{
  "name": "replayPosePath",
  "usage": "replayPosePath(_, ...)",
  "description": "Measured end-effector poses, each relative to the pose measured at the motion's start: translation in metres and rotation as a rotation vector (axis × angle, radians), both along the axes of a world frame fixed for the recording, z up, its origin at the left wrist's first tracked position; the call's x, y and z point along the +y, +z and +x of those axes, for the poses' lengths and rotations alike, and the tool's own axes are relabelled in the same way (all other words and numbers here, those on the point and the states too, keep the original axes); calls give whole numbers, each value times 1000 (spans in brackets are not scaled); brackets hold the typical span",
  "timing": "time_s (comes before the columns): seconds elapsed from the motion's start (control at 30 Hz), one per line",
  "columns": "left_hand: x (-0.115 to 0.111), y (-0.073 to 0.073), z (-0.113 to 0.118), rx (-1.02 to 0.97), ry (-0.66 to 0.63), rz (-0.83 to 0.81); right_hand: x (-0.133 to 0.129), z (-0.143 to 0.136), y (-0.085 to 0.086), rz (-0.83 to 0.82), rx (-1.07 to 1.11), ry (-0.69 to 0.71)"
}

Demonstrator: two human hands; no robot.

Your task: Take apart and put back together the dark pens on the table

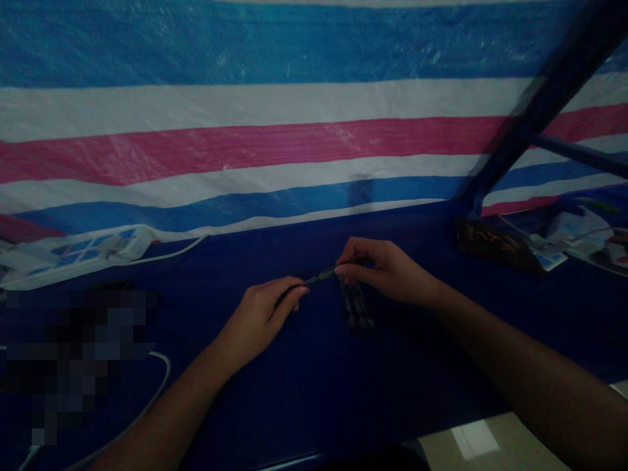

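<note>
Viewing through the head camera, I listed the following.

Item: one slim, dark, pen-like piece (321, 275). It was located over the middle of the tabletop (314, 392), nearer the back edge than the front, and spanned the gap between my two hands. It was tilted, its right end farther toward the back edge. I could not tell whether it touched the surface.

Item: left hand (267, 304). The fingers were closed in a pinch, thumb against forefinger, on the piece's left end.

Item: right hand (387, 268). Thumb and forefinger were pinched together on the piece's other end, and a rounded gap showed behind the fingertips.

Item: one small row of dark pen-like pieces (358, 307), side by side, just below the right fingertips and pointing toward the front edge. Count not clear to me; the light was dim.

Item: one white power strip (78, 252), along the back edge toward the left corner, with a white cable (191, 247) trailing from its right end.

Item: one pixelated dark patch, near the left edge, contents unreadable; a thin pale cord (169, 366) curved beside it.

Item: one dark brown case (498, 245), near the back edge toward the right corner, with a cluttered heap of clear plastic (579, 226) beyond it.

Surroundings: a striped sheet (294, 144) in blue, white and pink behind the back edge; a slanting dark post (540, 111) at right; pale floor (505, 451) past the front edge.
</note>
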State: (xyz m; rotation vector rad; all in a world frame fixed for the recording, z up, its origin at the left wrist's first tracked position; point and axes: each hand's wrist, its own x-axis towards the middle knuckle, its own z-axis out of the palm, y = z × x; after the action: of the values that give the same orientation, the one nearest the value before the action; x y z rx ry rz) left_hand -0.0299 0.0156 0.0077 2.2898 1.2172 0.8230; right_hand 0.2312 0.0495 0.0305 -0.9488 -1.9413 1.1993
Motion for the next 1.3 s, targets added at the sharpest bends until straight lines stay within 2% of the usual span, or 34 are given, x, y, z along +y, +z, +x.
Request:
replayPosePath(0.13, -3, -2, -1, 2, 18, 33, -5, -4, 3, 37, -109, -49)
replayPosePath(0.27, -8, -1, -2, 90, 28, 248, -9, -7, 7, 62, -160, -78)
replayPosePath(0.37, -9, -2, -1, 172, 27, 422, -10, -8, 7, -19, -156, -95)
replayPosePath(0.43, -11, -3, 0, 190, 42, 464, -11, -8, 7, -94, -125, -107)
replayPosePath(0.57, -17, -4, 3, 90, 43, 304, -7, -9, 3, -142, -16, -206)
replayPosePath(0.73, -26, 0, 9, 100, -318, 12, -1, -9, -4, -88, 27, -247)
replayPosePath(0.83, -28, 1, 13, 111, -401, -103, -2, -10, -8, -57, -36, -238)
replayPosePath(1.13, -30, -3, 17, 72, -407, -105, -8, -14, -6, 0, -11, -195)
replayPosePath(1.3, -30, -4, 15, 91, -437, -128, -8, -15, -6, -40, -38, -180)
